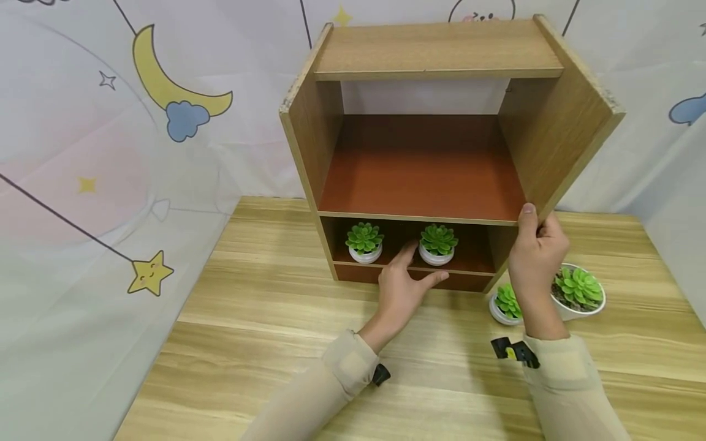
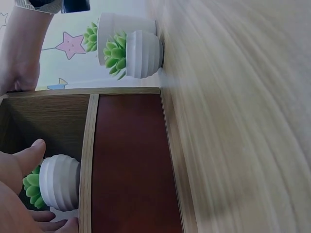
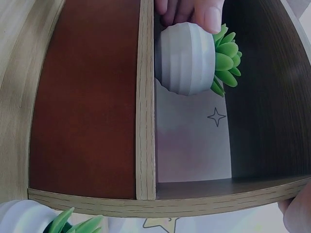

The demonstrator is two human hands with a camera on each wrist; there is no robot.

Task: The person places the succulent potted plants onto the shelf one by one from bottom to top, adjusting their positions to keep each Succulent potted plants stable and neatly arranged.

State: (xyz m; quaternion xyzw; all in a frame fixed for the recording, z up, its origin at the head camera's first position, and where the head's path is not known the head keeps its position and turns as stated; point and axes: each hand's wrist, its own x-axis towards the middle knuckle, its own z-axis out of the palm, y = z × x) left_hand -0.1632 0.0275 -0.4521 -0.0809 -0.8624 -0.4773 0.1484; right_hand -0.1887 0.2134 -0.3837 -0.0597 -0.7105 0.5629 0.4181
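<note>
A small potted succulent (image 1: 438, 240) in a white ribbed pot stands on the low shelf of a wooden cabinet (image 1: 425, 165). My left hand (image 1: 399, 288) is around this pot with thumb and fingers spread wide; in the left wrist view its thumb and fingers lie on opposite sides of the pot (image 2: 60, 182). The right hand (image 1: 537, 257) grips the front edge of the cabinet's right side panel (image 1: 573, 122), thumb on the inner face and fingers on the outside. A second potted succulent (image 1: 364, 242) sits farther left on that shelf.
On the wood-grain table (image 1: 237, 343), a small potted succulent (image 1: 505, 303) and a larger white-potted one (image 1: 579, 291) stand right of the cabinet, partly behind the right forearm. A printed cloth (image 1: 220, 147) hangs behind. The cabinet has a wide middle shelf (image 1: 419, 165) above.
</note>
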